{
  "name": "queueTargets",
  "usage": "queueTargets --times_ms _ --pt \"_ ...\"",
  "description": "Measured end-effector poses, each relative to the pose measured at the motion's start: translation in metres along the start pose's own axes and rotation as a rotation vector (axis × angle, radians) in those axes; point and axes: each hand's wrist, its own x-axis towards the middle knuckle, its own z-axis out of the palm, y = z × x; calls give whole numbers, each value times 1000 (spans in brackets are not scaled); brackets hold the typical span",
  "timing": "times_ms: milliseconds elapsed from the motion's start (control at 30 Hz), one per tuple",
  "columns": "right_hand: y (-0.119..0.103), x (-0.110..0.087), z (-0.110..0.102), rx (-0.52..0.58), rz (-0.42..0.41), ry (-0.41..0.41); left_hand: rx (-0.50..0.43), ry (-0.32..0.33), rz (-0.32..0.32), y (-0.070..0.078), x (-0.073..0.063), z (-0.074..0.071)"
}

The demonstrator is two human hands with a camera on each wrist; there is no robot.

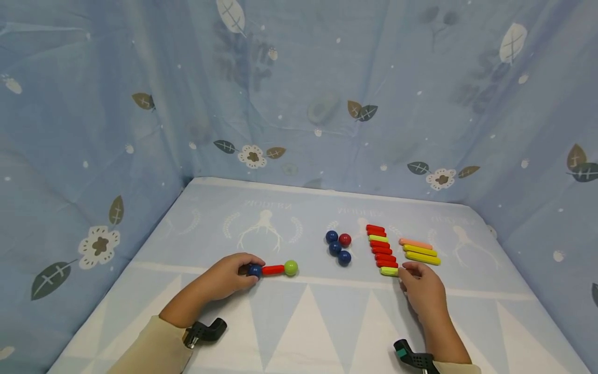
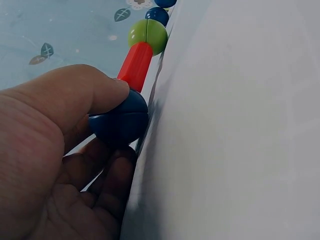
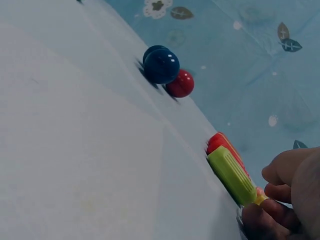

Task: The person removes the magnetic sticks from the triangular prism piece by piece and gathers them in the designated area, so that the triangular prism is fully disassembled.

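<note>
My left hand point(image 1: 229, 275) pinches a dark blue ball point(image 2: 120, 120) between thumb and fingers. A red rod point(image 1: 273, 270) joins that ball to a lime-green ball point(image 1: 291, 268), making one straight piece lying on the cloth. On the right side, my right hand point(image 1: 424, 288) is at the near end of a column of short rods. Its fingertips are at the right end of a lime-green rod point(image 3: 232, 175), with the thumb apart from it. Beyond that rod, several red rods point(image 1: 383, 250) and another lime-green rod point(image 1: 379, 238) lie side by side.
Between the hands sit several blue balls point(image 1: 335, 248) and one red ball point(image 1: 344, 239). Right of the column lie two yellow rods point(image 1: 422, 257) and an orange rod point(image 1: 416, 243). Patterned blue cloth walls point(image 1: 299, 78) enclose the cloth-covered table point(image 1: 313, 332).
</note>
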Motion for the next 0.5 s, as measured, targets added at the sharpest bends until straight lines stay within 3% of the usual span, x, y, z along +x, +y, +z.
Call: queueTargets --times_ms 233,333,500 --pt "-13 -15 5 34 -37 99 -18 -10 8 0 -1 -1" --pt "-21 -23 11 37 -82 55 -21 -18 3 0 -3 0" --pt "-37 -32 16 -24 -217 -91 -36 -26 15 0 -2 0"
